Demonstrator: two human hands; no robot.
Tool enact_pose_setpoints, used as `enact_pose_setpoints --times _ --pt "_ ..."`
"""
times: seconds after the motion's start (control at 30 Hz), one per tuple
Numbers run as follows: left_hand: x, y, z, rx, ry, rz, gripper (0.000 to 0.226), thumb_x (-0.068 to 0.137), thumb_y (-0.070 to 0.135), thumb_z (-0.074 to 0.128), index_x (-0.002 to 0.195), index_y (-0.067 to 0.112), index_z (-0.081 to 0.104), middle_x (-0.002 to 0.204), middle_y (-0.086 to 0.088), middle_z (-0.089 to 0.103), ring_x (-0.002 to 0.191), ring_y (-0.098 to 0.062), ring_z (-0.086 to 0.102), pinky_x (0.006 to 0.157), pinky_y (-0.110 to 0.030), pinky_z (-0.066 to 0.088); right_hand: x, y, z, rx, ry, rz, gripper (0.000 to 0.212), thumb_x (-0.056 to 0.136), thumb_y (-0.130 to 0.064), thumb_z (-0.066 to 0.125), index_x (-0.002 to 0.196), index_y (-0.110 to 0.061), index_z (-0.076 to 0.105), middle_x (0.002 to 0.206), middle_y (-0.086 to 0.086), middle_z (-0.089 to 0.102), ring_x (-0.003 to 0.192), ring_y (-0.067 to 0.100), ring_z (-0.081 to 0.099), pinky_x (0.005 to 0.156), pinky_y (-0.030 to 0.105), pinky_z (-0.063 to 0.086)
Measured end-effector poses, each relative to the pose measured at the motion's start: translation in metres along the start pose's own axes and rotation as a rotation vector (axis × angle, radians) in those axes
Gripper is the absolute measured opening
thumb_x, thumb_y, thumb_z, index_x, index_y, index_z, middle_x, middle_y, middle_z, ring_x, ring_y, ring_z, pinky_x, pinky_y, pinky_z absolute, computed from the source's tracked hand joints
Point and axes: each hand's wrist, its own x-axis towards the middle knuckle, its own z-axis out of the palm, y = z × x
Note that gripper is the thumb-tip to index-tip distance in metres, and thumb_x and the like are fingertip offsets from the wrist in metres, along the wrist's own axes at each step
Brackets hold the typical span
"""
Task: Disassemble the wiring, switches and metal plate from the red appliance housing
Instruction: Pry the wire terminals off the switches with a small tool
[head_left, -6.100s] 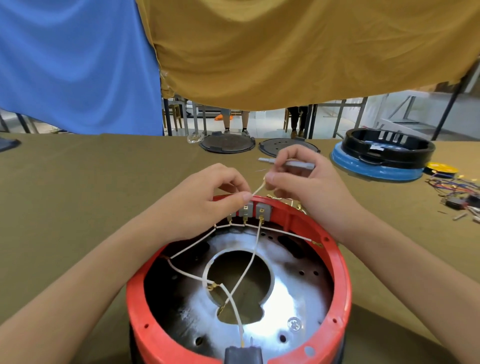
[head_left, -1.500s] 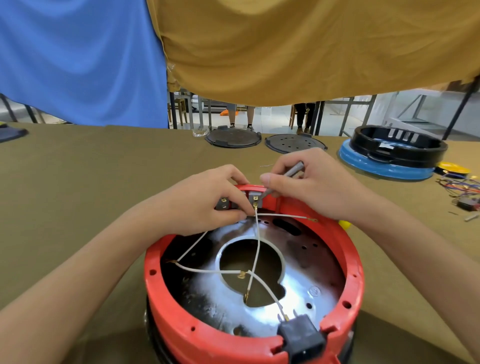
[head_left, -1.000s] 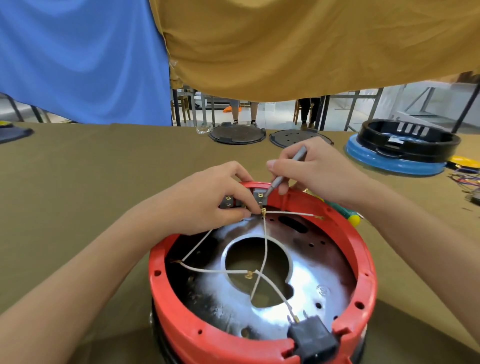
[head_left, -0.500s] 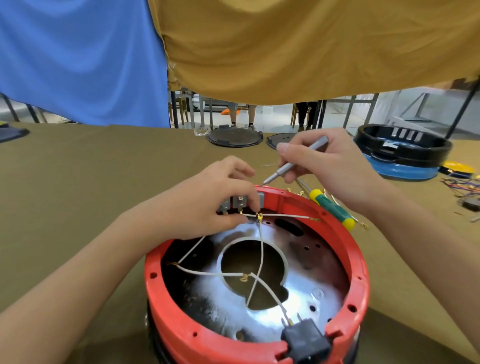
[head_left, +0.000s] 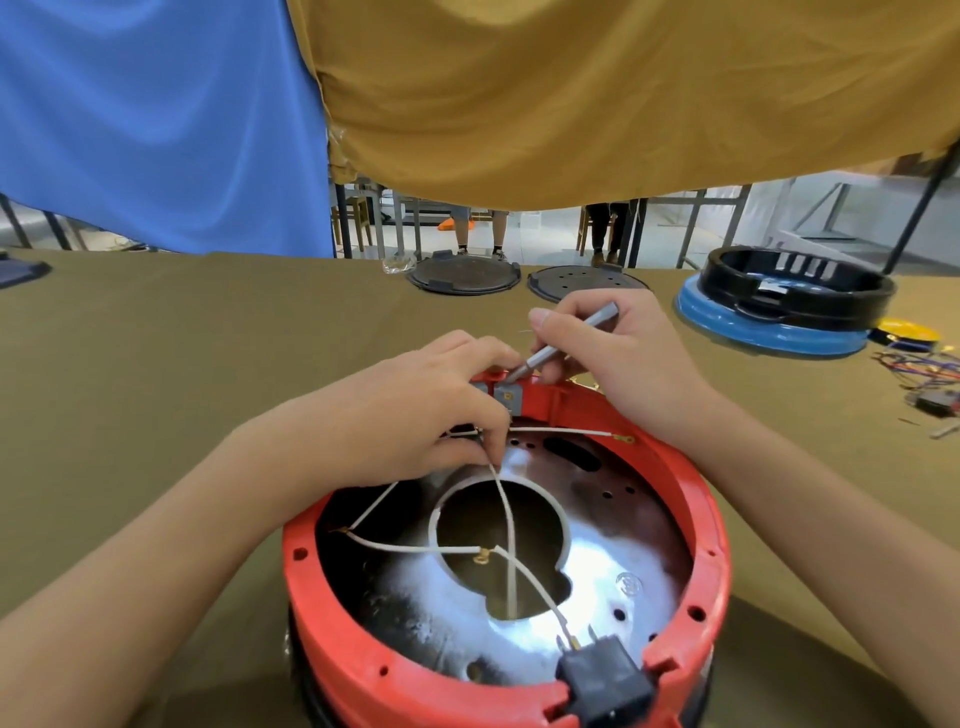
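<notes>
The red appliance housing (head_left: 701, 519) stands open side up at the table's near edge. A shiny metal plate (head_left: 613, 582) with a round hole lies inside it, crossed by white wires (head_left: 506, 525). A black socket (head_left: 605, 680) sits in the near rim. My left hand (head_left: 415, 415) pinches a white wire just below the grey switches (head_left: 506, 397) on the far rim. My right hand (head_left: 618, 358) grips a grey metal screwdriver bit (head_left: 566, 340) like a pen, its tip touching the top of the switches.
Two dark round lids (head_left: 465, 273) (head_left: 584, 283) lie at the table's far edge. A black ring on a blue base (head_left: 779, 306) stands at the right, with a yellow part (head_left: 906, 330) and loose coloured wires (head_left: 924, 364) beside it. Blue and mustard cloths hang behind.
My right hand has brought the bit's tip down onto the switches. My left hand's fingers have dropped from the switches to the wire below. The green-handled screwdriver is hidden now.
</notes>
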Motion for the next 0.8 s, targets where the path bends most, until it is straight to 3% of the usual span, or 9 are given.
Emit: enact_pose_setpoints --times 0.2,0.33,0.43,0.53,0.63,0.7,0.8 --pt "-0.003 -0.003 0.004 -0.011 0.001 0.019 0.004 0.094 0.03 0.063 0.095 0.026 0.065 0.145 0.006 0.031 0.131 -0.011 0.031 0.108 -0.031 0.032 -0.001 0.0 0.0 -0.004 0.004 -0.008 0.029 0.097 -0.015 0.061 0.078 0.007 0.067 0.064 0.016 0.067 0.06 0.021 0.063 0.067 0.039 0.054" --pt "-0.005 -0.006 0.0 -0.301 0.05 -0.064 0.01 0.092 0.021 0.065 0.089 0.03 0.063 0.142 0.012 0.033 0.138 0.003 0.031 0.11 -0.017 0.028 -0.002 -0.001 0.0 -0.005 -0.02 -0.058 0.028 0.1 -0.022 0.056 0.093 0.001 0.07 0.074 0.008 0.07 0.069 0.013 0.068 0.063 0.03 0.055" --pt "-0.007 -0.008 -0.004 -0.541 0.155 -0.149 0.012 0.091 0.024 0.065 0.086 0.034 0.064 0.141 0.019 0.039 0.13 -0.004 0.049 0.109 -0.03 0.041 -0.003 -0.002 0.0 0.004 -0.078 -0.105 0.031 0.101 -0.023 0.051 0.099 0.0 0.071 0.079 0.015 0.072 0.075 0.022 0.069 0.062 0.031 0.055" --pt "-0.005 -0.012 -0.004 -0.728 0.262 -0.256 0.004 0.085 0.032 0.065 0.083 0.032 0.068 0.136 0.022 0.05 0.12 -0.006 0.059 0.103 -0.036 0.049 -0.004 -0.004 0.0 0.028 -0.105 -0.112 0.03 0.101 -0.022 0.05 0.091 0.002 0.066 0.082 0.018 0.069 0.073 0.019 0.067 0.062 0.03 0.054" --pt "-0.002 -0.017 -0.001 -0.823 0.349 -0.35 0.006 0.09 0.023 0.07 0.085 0.023 0.071 0.127 0.014 0.063 0.108 -0.009 0.066 0.098 -0.037 0.051 -0.005 -0.005 -0.002 0.014 -0.142 -0.126 0.018 0.091 -0.015 0.068 0.088 0.001 0.06 0.079 0.013 0.066 0.07 0.02 0.064 0.065 0.034 0.053" --pt "-0.001 -0.019 0.0 -0.839 0.374 -0.406 0.008 0.092 0.024 0.067 0.087 0.026 0.072 0.12 0.014 0.069 0.103 -0.01 0.069 0.094 -0.036 0.052 -0.006 -0.006 -0.002 -0.027 -0.195 -0.134 0.023 0.082 -0.01 0.078 0.089 0.001 0.059 0.08 0.012 0.067 0.07 0.022 0.062 0.069 0.042 0.054" --pt "-0.003 -0.019 0.0 -0.891 0.378 -0.455 0.011 0.094 0.029 0.064 0.098 0.025 0.074 0.112 0.009 0.073 0.099 -0.015 0.072 0.092 -0.036 0.055 -0.006 -0.008 0.001 -0.042 -0.245 -0.123 0.023 0.079 -0.002 0.08 0.088 -0.001 0.059 0.084 0.013 0.069 0.068 0.017 0.065 0.07 0.042 0.056"
